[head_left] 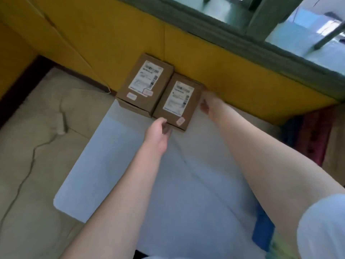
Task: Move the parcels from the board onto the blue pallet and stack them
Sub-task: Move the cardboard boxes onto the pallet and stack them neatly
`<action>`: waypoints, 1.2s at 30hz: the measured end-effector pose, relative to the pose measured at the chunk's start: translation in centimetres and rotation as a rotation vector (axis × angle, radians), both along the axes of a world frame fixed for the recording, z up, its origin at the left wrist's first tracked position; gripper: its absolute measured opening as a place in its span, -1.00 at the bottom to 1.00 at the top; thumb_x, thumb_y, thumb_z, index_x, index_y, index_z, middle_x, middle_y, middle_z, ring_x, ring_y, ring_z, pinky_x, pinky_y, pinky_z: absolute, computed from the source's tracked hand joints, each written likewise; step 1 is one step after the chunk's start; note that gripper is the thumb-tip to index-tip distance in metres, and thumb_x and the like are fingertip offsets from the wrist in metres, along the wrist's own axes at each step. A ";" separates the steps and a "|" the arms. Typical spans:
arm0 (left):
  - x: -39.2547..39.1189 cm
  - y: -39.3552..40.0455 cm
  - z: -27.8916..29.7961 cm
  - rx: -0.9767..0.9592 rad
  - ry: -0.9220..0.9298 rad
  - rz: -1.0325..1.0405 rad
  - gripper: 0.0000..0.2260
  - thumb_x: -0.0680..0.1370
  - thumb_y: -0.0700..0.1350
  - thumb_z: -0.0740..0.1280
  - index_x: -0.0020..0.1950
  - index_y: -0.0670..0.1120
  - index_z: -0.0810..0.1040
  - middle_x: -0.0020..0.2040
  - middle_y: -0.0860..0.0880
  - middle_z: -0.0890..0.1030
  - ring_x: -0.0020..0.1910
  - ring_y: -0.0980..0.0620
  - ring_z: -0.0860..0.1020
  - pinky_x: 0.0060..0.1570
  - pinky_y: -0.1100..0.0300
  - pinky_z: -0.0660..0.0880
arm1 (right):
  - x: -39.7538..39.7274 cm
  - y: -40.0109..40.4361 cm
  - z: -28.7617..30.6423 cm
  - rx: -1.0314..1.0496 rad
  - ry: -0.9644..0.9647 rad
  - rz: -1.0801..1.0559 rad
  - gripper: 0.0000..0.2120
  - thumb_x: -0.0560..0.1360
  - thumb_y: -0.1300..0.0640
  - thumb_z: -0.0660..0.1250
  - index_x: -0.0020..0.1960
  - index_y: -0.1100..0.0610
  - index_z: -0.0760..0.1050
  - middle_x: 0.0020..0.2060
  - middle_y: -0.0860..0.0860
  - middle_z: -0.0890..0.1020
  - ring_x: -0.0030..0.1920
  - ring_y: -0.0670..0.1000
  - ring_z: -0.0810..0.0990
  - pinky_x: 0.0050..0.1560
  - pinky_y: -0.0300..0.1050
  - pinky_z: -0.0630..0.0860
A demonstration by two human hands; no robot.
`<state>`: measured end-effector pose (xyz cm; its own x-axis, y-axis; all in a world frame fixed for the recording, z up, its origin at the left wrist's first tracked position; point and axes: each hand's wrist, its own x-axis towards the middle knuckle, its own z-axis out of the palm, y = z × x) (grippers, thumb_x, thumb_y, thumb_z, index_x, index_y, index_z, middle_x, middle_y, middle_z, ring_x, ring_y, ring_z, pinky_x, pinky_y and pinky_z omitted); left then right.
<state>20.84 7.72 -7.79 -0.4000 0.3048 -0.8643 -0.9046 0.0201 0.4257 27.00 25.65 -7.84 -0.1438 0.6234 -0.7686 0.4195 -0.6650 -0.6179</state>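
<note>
Two brown cardboard parcels with white labels lie side by side on a white board (pixel 130 174), pushed against the yellow wall. My left hand (pixel 158 130) is at the near edge of the right parcel (pixel 179 101), with its fingers curled round the front lower edge. My right hand (pixel 209 104) sits just beside that parcel's right side, blurred, thumb pointing toward the box; contact is unclear. The left parcel (pixel 144 85) is untouched. A strip of the blue pallet (pixel 262 228) shows at the lower right, past the board's edge.
The yellow padded wall (pixel 242 77) runs behind the parcels, with a green-framed window (pixel 261 19) above it. A beige floor covering (pixel 37 146) lies to the left, with a cable (pixel 28 165) and a small white device (pixel 61 124) on it.
</note>
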 end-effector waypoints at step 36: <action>28.0 -4.3 20.4 0.560 0.513 -0.541 -0.55 0.56 -0.23 0.36 0.43 -0.08 0.33 0.03 -0.13 0.70 -0.05 -0.12 0.69 -0.08 0.11 0.61 | 34.0 -7.9 24.6 0.620 0.215 -0.179 -0.69 0.62 0.07 0.20 0.35 0.05 0.43 0.07 0.03 0.63 -0.05 0.00 0.65 -0.14 -0.15 0.63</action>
